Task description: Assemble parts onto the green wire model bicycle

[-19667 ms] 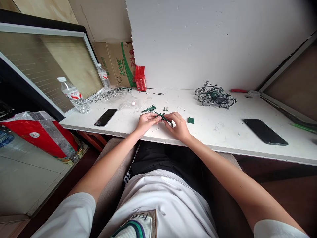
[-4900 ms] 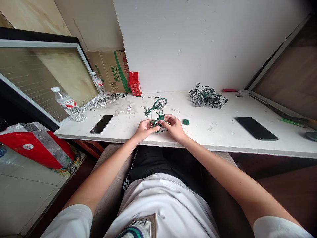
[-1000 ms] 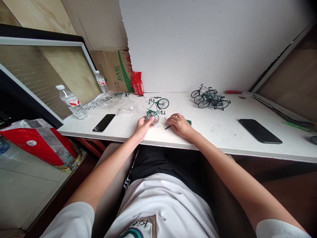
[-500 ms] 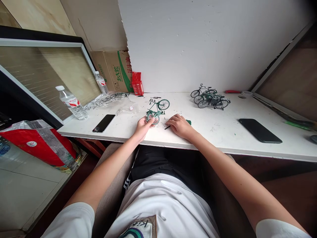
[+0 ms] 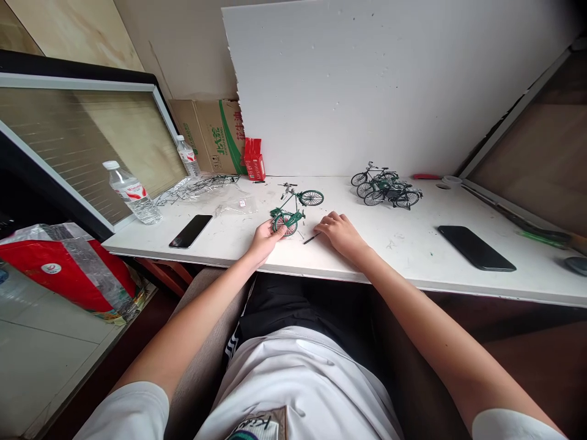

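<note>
A small green model bicycle (image 5: pixel 288 209) stands tilted on the white table, and my left hand (image 5: pixel 265 237) pinches it at its reddish-spoked wheel. Its other wheel points away to the right. My right hand (image 5: pixel 340 232) rests on the table to the right of the bicycle, fingers curled. A thin black rod (image 5: pixel 312 239), like a tool's shaft, sticks out from under those fingers. My palm hides the rest of it. Tiny loose bits lie between the bicycle and the rod.
Several finished-looking model bicycles (image 5: pixel 387 185) stand at the back right. Phones lie at left (image 5: pixel 191 231) and right (image 5: pixel 476 247). Water bottles (image 5: pixel 134 194), black part frames (image 5: pixel 199 188), a clear plastic bag (image 5: pixel 236 206) and a red box (image 5: pixel 254 160) sit at the left.
The bicycle's far wheel and handlebar have shifted, the wheel now further right. A green piece beside my right hand no longer shows. The view has tipped slightly.
</note>
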`<state>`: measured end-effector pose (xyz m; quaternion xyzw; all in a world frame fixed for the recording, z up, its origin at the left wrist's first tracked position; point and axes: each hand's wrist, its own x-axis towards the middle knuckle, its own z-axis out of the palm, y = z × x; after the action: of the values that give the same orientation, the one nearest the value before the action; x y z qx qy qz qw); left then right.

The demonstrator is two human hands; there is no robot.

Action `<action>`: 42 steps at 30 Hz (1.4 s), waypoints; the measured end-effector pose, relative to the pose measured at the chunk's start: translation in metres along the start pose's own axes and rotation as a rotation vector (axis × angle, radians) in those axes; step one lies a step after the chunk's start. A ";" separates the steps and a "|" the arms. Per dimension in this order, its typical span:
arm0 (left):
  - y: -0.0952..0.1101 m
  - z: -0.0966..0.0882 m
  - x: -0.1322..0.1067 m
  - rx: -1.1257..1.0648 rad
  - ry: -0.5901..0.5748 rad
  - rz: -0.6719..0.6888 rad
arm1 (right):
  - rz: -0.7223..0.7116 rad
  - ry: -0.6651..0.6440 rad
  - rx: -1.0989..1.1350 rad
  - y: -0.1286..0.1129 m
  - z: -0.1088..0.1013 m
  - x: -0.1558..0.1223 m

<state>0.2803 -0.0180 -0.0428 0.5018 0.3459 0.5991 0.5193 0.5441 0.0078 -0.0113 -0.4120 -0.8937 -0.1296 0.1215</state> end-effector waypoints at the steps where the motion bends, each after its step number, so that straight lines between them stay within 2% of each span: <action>1: 0.000 0.000 0.000 0.006 0.001 -0.002 | 0.013 0.000 0.009 0.003 0.000 -0.001; 11: 0.000 0.000 0.000 0.026 -0.004 -0.006 | 0.093 0.021 0.008 0.008 0.004 0.000; 18: -0.001 0.000 0.000 0.042 0.006 -0.002 | 0.131 -0.071 -0.122 0.005 -0.007 -0.003; 22: 0.000 0.000 0.000 0.068 -0.002 -0.022 | 0.147 -0.097 -0.114 0.010 -0.011 -0.005; 28: 0.002 0.000 -0.002 0.078 -0.013 -0.027 | 0.166 -0.137 -0.093 0.018 -0.013 -0.004; 36: 0.003 -0.001 -0.002 0.071 -0.025 -0.028 | 0.227 -0.167 -0.159 0.016 -0.008 0.006; 42: 0.003 -0.001 -0.003 0.081 -0.027 -0.029 | 0.237 -0.119 -0.110 0.019 -0.008 0.008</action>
<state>0.2781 -0.0213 -0.0406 0.5252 0.3701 0.5702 0.5119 0.5547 0.0221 0.0016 -0.5274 -0.8362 -0.1382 0.0599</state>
